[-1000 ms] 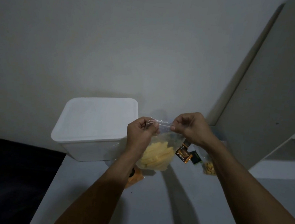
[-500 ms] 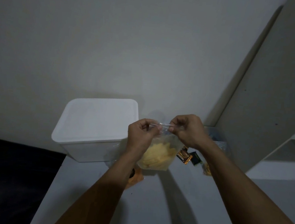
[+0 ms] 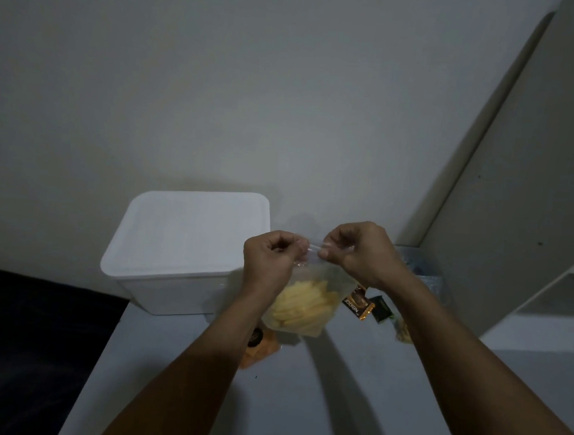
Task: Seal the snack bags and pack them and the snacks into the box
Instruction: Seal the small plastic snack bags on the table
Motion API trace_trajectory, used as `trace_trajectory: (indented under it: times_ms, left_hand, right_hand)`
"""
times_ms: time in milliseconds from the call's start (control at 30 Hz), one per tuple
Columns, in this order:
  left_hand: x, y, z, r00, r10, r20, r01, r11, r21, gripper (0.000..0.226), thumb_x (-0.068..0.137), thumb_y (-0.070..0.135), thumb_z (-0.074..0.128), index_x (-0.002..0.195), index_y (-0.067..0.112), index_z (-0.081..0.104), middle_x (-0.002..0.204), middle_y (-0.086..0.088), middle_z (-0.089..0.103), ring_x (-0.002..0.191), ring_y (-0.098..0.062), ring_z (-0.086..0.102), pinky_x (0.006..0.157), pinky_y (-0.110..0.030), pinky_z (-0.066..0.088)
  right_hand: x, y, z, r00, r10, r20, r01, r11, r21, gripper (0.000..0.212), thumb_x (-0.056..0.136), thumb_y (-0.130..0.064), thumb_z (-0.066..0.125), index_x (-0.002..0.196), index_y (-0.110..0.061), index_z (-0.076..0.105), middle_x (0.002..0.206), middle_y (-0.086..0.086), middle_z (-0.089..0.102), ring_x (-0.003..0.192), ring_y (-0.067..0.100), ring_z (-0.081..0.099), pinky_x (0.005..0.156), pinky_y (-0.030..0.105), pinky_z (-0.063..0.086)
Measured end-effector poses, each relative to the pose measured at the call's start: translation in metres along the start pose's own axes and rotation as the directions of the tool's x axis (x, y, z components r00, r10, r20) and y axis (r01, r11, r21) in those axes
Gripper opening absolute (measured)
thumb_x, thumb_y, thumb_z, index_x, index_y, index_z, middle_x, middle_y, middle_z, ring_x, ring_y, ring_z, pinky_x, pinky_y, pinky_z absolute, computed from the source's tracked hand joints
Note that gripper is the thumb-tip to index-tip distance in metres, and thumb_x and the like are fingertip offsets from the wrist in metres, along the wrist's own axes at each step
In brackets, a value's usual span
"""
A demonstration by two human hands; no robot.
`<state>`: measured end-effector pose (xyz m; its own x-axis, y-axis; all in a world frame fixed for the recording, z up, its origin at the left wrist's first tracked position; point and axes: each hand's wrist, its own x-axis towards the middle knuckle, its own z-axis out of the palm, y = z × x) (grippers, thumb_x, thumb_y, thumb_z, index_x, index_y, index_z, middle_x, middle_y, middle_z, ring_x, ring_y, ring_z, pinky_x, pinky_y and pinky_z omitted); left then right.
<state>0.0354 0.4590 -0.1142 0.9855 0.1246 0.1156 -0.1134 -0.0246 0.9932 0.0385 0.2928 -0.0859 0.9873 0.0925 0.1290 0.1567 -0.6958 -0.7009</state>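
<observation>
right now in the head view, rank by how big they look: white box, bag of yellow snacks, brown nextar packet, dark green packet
1. white box
2. bag of yellow snacks
3. brown Nextar packet
4. dark green packet, close to the Nextar packet in size, so that order is unsure

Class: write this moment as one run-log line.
step: sealing | left hand: pinches clear bag top | right hand: pinches top | white box: lid on

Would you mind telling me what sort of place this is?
Probably a plain room at home: a bare painted wall, a white table with a lidded plastic box, and white shelving on the right.
</observation>
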Motion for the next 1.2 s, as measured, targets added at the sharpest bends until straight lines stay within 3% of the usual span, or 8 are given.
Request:
trace_trajectory:
  times_ms: [133, 233, 433, 600, 767, 933, 1033, 1200]
  left_hand:
    - [0.007, -0.001, -0.006, 0.998, -0.060, 0.023, 0.062, 0.994, -0.088, 0.009, 0.078, -0.001, 0.074, 0.076, 0.007, 0.071, 0.069, -0.010, 0.070, 0.064, -0.023, 0.068, 0.068, -0.038, 0.061]
    - [0.003, 0.000, 0.000, 0.987, -0.082, 0.134, 0.083, 0.997, 0.001, 0.015, 0.070, 0.000, 0.081, 0.076, 0.011, 0.072, 0.072, -0.003, 0.072, 0.068, -0.015, 0.069, 0.068, -0.030, 0.060]
    - [0.008, -0.005, -0.004, 0.995, -0.093, 0.043, 0.092, 0.995, 0.028, 0.018, 0.069, 0.002, 0.082, 0.070, 0.018, 0.073, 0.066, 0.001, 0.073, 0.067, -0.017, 0.071, 0.069, -0.031, 0.060]
    - [0.010, -0.009, -0.009, 0.993, -0.092, 0.072, 0.096, 0.994, -0.054, 0.011, 0.071, 0.002, 0.080, 0.079, 0.004, 0.074, 0.068, -0.010, 0.073, 0.062, -0.021, 0.069, 0.068, -0.034, 0.060]
    - [0.009, -0.009, -0.006, 0.996, -0.083, 0.005, 0.084, 0.996, -0.036, 0.009, 0.074, 0.000, 0.078, 0.080, 0.004, 0.073, 0.067, -0.008, 0.071, 0.057, -0.013, 0.067, 0.063, -0.026, 0.058]
    - [0.009, -0.011, -0.008, 0.994, -0.106, 0.021, 0.107, 0.990, -0.091, 0.004, 0.076, 0.002, 0.076, 0.079, 0.002, 0.073, 0.064, -0.006, 0.072, 0.059, -0.017, 0.069, 0.064, -0.029, 0.060]
    - [0.013, -0.011, -0.012, 0.989, -0.140, -0.041, 0.126, 0.961, -0.245, 0.010, 0.080, -0.003, 0.070, 0.085, -0.011, 0.069, 0.058, -0.005, 0.070, 0.055, -0.017, 0.068, 0.062, -0.030, 0.061]
    - [0.012, -0.011, -0.013, 0.986, -0.161, -0.033, 0.146, 0.949, -0.281, 0.009, 0.082, -0.001, 0.068, 0.083, -0.010, 0.068, 0.058, -0.005, 0.070, 0.055, -0.017, 0.067, 0.064, -0.032, 0.062]
  right_hand:
    - [-0.001, 0.008, -0.009, 0.999, 0.038, -0.003, -0.038, 0.999, -0.022, 0.014, 0.079, -0.019, 0.077, 0.071, -0.028, 0.069, 0.071, -0.007, 0.068, 0.068, 0.010, 0.064, 0.066, 0.030, 0.055]
    - [-0.001, 0.007, -0.006, 0.999, 0.047, 0.012, -0.047, 0.999, -0.001, 0.018, 0.076, -0.019, 0.079, 0.066, -0.030, 0.069, 0.067, -0.007, 0.069, 0.061, 0.006, 0.063, 0.058, 0.025, 0.051]
    - [-0.005, 0.013, -0.013, 0.996, 0.090, 0.020, -0.092, 0.983, 0.160, 0.007, 0.076, -0.018, 0.079, 0.080, -0.015, 0.074, 0.064, -0.007, 0.068, 0.053, 0.002, 0.060, 0.052, 0.021, 0.050]
    - [-0.006, 0.016, -0.018, 0.993, 0.120, 0.007, -0.119, 0.972, 0.201, 0.007, 0.076, -0.012, 0.079, 0.075, -0.007, 0.074, 0.046, -0.013, 0.063, 0.041, -0.004, 0.054, 0.043, 0.010, 0.041]
    - [-0.008, 0.014, -0.017, 0.993, 0.105, 0.060, -0.117, 0.958, 0.260, 0.010, 0.078, -0.014, 0.076, 0.084, -0.006, 0.074, 0.072, 0.005, 0.072, 0.056, 0.002, 0.063, 0.052, 0.017, 0.048]
    - [-0.007, 0.013, -0.016, 0.993, 0.114, 0.032, -0.119, 0.947, 0.298, 0.009, 0.076, -0.010, 0.077, 0.077, -0.002, 0.073, 0.059, -0.002, 0.066, 0.043, -0.002, 0.057, 0.043, 0.011, 0.045]
    - [-0.008, 0.015, -0.019, 0.990, 0.135, 0.047, -0.143, 0.922, 0.359, 0.014, 0.074, -0.008, 0.079, 0.083, 0.002, 0.075, 0.066, 0.004, 0.071, 0.042, -0.001, 0.058, 0.044, 0.012, 0.047]
    - [-0.011, 0.013, -0.020, 0.992, 0.118, 0.039, -0.124, 0.907, 0.401, 0.013, 0.073, -0.006, 0.078, 0.080, 0.004, 0.073, 0.065, 0.007, 0.071, 0.045, 0.001, 0.060, 0.045, 0.013, 0.047]
